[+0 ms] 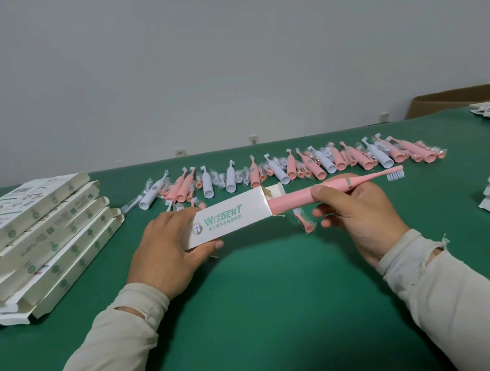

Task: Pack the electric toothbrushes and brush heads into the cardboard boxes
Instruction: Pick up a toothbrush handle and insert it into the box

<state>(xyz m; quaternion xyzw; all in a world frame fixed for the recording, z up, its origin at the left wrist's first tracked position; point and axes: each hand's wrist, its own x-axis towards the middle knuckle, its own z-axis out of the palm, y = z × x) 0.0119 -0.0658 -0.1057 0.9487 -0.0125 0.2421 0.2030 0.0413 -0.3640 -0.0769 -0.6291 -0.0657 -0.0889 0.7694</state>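
The left hand [167, 249] grips the white box [228, 217] (its flap end open), fingers curled around its closed end. The right hand [358, 207] pinches the pink toothbrush [334, 187], whose base sits inside the box mouth, above the green tabletop [273, 311].

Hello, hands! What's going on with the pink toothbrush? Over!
Left hand grips the box. Right hand holds the pink toothbrush, base end inside the box's open end. Wrapped brush head on the table below, nothing blocking.
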